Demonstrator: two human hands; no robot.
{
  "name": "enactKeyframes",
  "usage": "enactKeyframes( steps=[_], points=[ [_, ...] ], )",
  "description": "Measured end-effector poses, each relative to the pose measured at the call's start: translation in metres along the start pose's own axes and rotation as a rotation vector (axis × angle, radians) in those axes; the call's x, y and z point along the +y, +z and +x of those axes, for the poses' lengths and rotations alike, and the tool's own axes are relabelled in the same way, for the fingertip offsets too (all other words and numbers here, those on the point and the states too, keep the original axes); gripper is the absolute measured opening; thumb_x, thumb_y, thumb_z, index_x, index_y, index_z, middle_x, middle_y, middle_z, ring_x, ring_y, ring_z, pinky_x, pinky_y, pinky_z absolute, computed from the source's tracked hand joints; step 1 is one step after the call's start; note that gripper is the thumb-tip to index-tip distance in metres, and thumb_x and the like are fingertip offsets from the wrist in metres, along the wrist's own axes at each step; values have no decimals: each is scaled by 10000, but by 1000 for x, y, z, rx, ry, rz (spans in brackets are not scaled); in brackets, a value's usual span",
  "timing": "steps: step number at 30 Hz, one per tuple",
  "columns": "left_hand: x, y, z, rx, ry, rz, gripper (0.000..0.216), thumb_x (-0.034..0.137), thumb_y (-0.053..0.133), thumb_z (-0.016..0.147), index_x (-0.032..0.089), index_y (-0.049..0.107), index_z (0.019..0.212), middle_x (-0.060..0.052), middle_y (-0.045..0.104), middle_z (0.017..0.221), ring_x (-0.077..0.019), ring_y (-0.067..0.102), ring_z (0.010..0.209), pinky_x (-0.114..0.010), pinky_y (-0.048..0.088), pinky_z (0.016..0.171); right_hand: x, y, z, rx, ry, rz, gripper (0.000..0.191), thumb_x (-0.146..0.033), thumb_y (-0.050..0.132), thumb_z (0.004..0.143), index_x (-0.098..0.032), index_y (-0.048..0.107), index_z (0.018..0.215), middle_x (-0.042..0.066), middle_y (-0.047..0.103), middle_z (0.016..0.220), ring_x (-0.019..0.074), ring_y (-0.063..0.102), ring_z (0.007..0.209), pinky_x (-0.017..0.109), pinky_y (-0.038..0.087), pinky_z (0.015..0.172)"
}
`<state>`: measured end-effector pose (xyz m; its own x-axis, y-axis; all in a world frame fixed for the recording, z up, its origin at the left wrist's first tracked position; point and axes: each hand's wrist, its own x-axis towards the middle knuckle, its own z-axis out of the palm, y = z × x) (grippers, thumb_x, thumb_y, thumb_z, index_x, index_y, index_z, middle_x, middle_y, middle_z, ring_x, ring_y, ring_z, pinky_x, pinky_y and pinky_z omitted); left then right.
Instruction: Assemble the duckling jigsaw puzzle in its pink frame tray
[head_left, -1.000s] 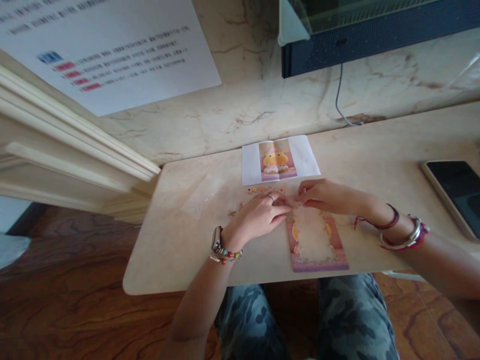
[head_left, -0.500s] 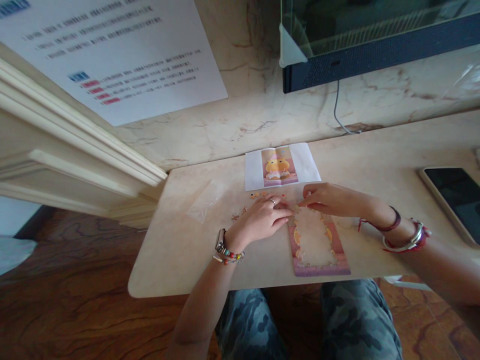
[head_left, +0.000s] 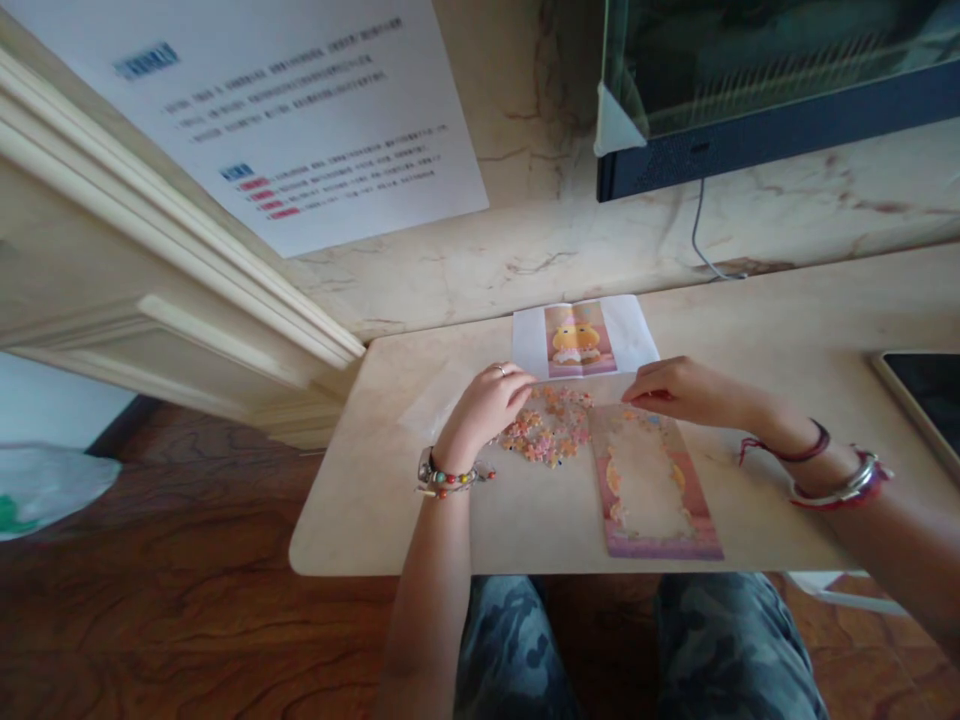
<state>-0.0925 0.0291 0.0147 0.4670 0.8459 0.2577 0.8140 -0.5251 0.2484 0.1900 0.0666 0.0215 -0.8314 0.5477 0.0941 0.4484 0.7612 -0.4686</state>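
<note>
Over there on the table (head_left: 375,490), the puzzle (head_left: 697,505) lies flat near the front edge, a pinkish border with a purple bottom strip and yellow-orange patches along its inner sides, its middle open to the tabletop. Just left of it I see loose pieces (head_left: 547,425), small, mostly orange and pink, heaped untidily.

And it's matt paper for the picture sheet (head_left: 637,330), thin clear plastic for the bag (head_left: 429,407), a smooth tabletop (head_left: 787,340) beneath! Shiny metal on the bangle (head_left: 851,488), glossy phone screen (head_left: 934,390), cloth trousers (head_left: 731,640), wood-grained floor (head_left: 225,610).
</note>
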Motion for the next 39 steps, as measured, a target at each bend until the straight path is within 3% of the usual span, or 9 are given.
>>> enactKeyframes(
  steps=[7, 16, 25, 30, 39],
  points=[
    [1, -3, -2, -83, 4, -61, 190, 158, 501, 808, 156, 620, 956, -42, 625, 929, -139, 575, 850, -281, 462, 799, -26, 12, 33, -135, -103, 14, 207, -179, 450, 814, -176, 653, 855, 43, 635, 805, 122, 568, 700, 228, 418, 632],
    [-17, -14, -18, -153, -192, -33, 182, 108, 534, 745, 156, 648, 877, -42, 639, 911, -149, 584, 836, -276, 457, 780, -37, 26, 67, -261, -277, -33, 266, -191, 386, 855, -166, 616, 724, 62, 598, 782, 147, 541, 721, 261, 398, 653],
    [-14, -15, -21, -254, -232, -124, 91, 233, 616, 727, 162, 639, 780, -26, 629, 808, -130, 564, 751, -241, 434, 695, -25, 13, 83, -234, -57, -71, 231, -291, 459, 809, -152, 644, 814, 75, 591, 814, 152, 548, 683, 261, 391, 614],
    [-6, -14, -16, -349, -221, -190, 149, 248, 688, 661, 153, 631, 761, -24, 613, 794, -135, 546, 754, -244, 420, 690, -22, 20, 81, -314, -129, -32, 214, -261, 449, 807, -178, 645, 803, 54, 595, 775, 158, 551, 708, 264, 390, 645],
    [-9, -12, -18, -347, -256, -198, 33, 163, 591, 728, 153, 623, 728, -3, 586, 728, -103, 535, 668, -218, 400, 635, -18, 19, 70, -227, -139, 34, 199, -274, 462, 797, -180, 637, 811, 49, 600, 786, 146, 541, 698, 265, 385, 642]
  ],
)
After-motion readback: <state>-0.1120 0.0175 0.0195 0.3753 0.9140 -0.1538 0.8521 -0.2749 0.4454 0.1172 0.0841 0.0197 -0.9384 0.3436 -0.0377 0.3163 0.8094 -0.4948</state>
